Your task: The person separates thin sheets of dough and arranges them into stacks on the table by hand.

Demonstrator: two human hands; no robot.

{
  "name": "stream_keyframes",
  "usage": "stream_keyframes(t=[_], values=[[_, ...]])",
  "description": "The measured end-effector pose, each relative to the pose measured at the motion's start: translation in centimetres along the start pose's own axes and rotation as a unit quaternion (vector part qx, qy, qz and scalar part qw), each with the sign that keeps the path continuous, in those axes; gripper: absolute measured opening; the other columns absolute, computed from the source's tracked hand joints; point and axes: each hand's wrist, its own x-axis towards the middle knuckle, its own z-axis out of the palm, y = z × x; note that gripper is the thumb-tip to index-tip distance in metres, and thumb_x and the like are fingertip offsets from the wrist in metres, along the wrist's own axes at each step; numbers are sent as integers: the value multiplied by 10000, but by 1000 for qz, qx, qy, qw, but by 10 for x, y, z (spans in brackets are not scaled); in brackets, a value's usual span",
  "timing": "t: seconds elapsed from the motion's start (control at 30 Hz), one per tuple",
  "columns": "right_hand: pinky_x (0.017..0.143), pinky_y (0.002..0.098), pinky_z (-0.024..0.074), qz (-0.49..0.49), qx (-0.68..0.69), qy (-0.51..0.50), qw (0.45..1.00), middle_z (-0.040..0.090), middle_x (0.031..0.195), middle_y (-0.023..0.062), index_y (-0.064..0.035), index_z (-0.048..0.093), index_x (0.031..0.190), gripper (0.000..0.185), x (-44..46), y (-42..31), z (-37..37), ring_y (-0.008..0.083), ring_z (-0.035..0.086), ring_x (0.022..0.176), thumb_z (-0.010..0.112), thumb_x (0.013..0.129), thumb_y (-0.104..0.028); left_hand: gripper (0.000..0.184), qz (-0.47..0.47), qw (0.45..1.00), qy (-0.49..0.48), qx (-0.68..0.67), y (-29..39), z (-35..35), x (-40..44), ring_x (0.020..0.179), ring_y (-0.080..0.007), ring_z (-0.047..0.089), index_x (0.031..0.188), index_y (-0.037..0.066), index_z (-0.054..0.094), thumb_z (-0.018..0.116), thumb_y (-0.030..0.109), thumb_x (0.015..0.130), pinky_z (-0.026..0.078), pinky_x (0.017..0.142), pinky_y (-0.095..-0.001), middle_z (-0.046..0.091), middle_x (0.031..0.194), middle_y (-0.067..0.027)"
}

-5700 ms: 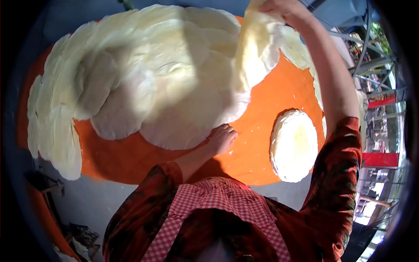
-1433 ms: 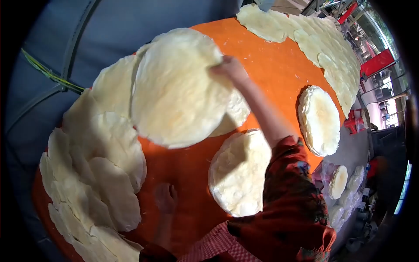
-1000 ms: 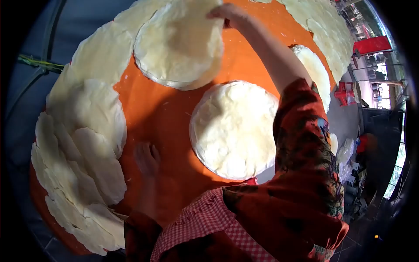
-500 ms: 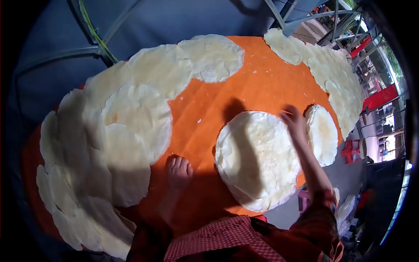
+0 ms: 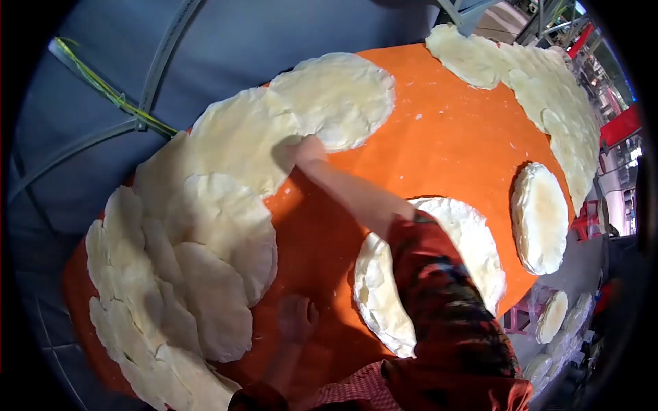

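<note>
My right arm stretches across the orange-covered table [image 5: 439, 157], and my right hand [image 5: 308, 152] is at the near edge of a thin round flatbread [image 5: 240, 140]. Its fingers are mostly hidden, so their grip does not show. Another flatbread [image 5: 339, 96] lies just beyond that hand. Under my right forearm and sleeve sits a thick round stack of flatbreads [image 5: 466, 233], partly covered. My left hand [image 5: 297, 317], in shadow, rests low over the orange surface with its fingers curled and nothing visible in them. Overlapping flatbreads [image 5: 219, 294] spread to its left.
A smaller flatbread stack [image 5: 540, 219] stands near the table's right edge. More overlapping flatbreads [image 5: 555, 103] line the far right side. Metal frame bars [image 5: 161, 61] and a yellow-green cable [image 5: 103, 89] run along the dark wall. A pink stool [image 5: 519, 318] is beside the table.
My right hand has swung left from beside the thick stack to the flatbreads at the far left. My view has turned and shifted. My left hand stays low on the table.
</note>
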Motion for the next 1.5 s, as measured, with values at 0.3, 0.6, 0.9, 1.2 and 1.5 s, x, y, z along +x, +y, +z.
stream_keyframes(t=[0.3, 0.6, 0.9, 1.2, 1.5], values=[[764, 377, 514, 29, 253, -57, 965, 649, 978, 247, 102, 596, 998, 414, 7, -24, 45, 339, 642, 923, 722, 694, -149, 133, -19, 999, -23, 39, 3, 8, -5, 790, -307, 535, 873, 54, 548, 607, 132, 782, 419, 691, -436, 558, 863, -122], [713, 441, 526, -163, -138, 202, 956, 674, 883, 194, -5, 682, 844, 216, 112, -25, -167, 319, 668, 846, 617, 730, -177, 139, -39, 999, -15, 19, 6, 7, -3, 839, -346, 516, 880, 35, 558, 594, 109, 768, 419, 724, -449, 550, 880, -163], [619, 309, 487, 38, 269, -194, 943, 589, 796, 50, -8, 606, 961, 273, 185, 59, -199, 173, 567, 680, 694, 751, -158, 185, -90, 991, -38, 93, 12, 12, -35, 952, -339, 535, 944, 37, 597, 560, 185, 838, 410, 863, -469, 586, 996, -155], [860, 366, 515, -107, 365, -73, 922, 619, 1115, 137, 48, 536, 1213, 387, -129, 24, -338, 236, 615, 1002, 543, 865, -121, 126, -36, 998, 45, -4, 3, -6, -5, 835, -320, 516, 852, 41, 551, 585, 108, 751, 434, 734, -429, 540, 877, -138], [815, 276, 479, -162, 3, 170, 972, 611, 1072, 98, 12, 529, 1175, 358, -309, 222, -323, 188, 600, 986, 631, 855, -109, 134, -19, 990, 105, -89, -11, 2, -23, 875, -297, 512, 773, 65, 515, 614, 103, 690, 420, 790, -423, 517, 857, -99]])
